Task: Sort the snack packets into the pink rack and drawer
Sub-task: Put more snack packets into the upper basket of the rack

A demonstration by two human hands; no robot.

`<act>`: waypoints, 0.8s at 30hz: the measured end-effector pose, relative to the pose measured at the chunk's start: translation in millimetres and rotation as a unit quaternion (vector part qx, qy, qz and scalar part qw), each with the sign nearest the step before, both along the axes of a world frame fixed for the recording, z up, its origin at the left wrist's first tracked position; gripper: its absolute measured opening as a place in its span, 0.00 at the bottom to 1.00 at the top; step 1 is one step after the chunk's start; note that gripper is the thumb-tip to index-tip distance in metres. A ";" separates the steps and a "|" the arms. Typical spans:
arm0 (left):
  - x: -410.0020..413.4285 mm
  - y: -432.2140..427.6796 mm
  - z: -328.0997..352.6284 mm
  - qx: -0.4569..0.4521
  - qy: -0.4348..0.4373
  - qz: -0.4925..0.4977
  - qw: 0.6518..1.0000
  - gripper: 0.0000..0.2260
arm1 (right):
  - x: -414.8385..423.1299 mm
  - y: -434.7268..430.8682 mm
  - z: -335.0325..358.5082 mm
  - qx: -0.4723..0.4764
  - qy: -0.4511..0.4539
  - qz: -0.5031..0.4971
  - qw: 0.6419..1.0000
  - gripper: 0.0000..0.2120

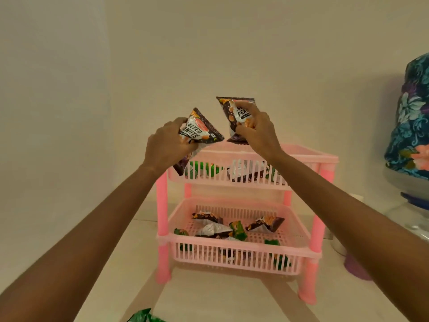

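Snack packets, two dark peanut ones, sit pinched in my left hand [170,145] and right hand [257,129] above the pink rack [301,156]; next, lower and release into its top tier.

Two hands were raised: the left hand [167,145] gripped one dark left packet [202,129], and the right hand [257,131] gripped one dark right packet [229,110]. A third dark packet [182,167] hung under the left hand. One pink rack [308,159] had two basket tiers and four posts. Its lower tier [253,244] held at least three dark packets [264,223] and three green ones [238,230]. The upper tier's [232,183] count could not be told. One green packet [141,318] lay on the tabletop [209,298].
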State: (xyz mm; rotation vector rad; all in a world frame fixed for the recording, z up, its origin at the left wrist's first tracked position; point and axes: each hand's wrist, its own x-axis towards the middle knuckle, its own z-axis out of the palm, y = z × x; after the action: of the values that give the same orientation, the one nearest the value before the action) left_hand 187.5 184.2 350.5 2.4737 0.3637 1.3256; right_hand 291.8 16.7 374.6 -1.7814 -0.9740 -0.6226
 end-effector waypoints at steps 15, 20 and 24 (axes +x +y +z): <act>63.1 28.5 41.9 0.005 -0.058 -0.042 0.997 0.27 | 94.8 109.0 29.6 -0.346 0.067 -0.053 0.934 0.21; 81.1 37.0 31.8 0.014 -0.005 -0.041 0.999 0.27 | 104.3 134.5 25.5 -0.461 0.094 -0.082 0.879 0.09; 89.6 44.0 32.1 -0.032 0.047 -0.099 0.993 0.24 | 121.7 135.1 13.2 -0.481 0.071 -0.121 0.866 0.24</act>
State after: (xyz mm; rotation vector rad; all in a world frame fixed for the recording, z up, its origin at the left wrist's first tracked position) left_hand 277.1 228.2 382.6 2.4510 0.1726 1.1050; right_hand 413.5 151.9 387.8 -2.8174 -1.0455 -0.1090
